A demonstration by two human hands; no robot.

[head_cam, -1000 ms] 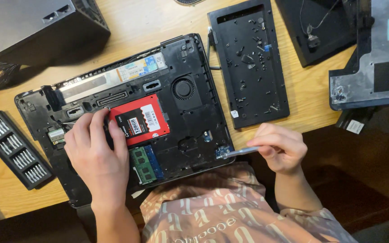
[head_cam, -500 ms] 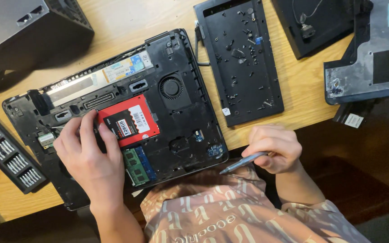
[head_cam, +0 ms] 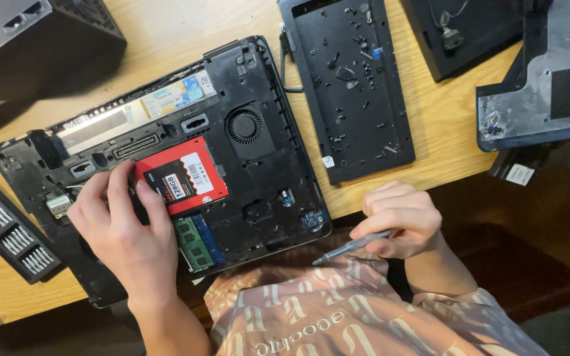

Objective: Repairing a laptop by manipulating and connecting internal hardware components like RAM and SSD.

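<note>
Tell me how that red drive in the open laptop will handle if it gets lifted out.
The red drive looks like a flat, rigid slab, so it probably stays stiff rather than bending. Thin for its footprint, it is likely light. Its glossy label may be a bit slippery, and since it sits recessed in the laptop base, the left hand at its edge likely has to tilt it up.

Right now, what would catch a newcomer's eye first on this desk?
The bright red drive stands out, set in the middle of the opened black laptop base, with the left hand resting on its left edge. Off the desk's near edge, the right hand holds a slim grey screwdriver. Behind it lies a black cover panel strewn with small screws.
</note>
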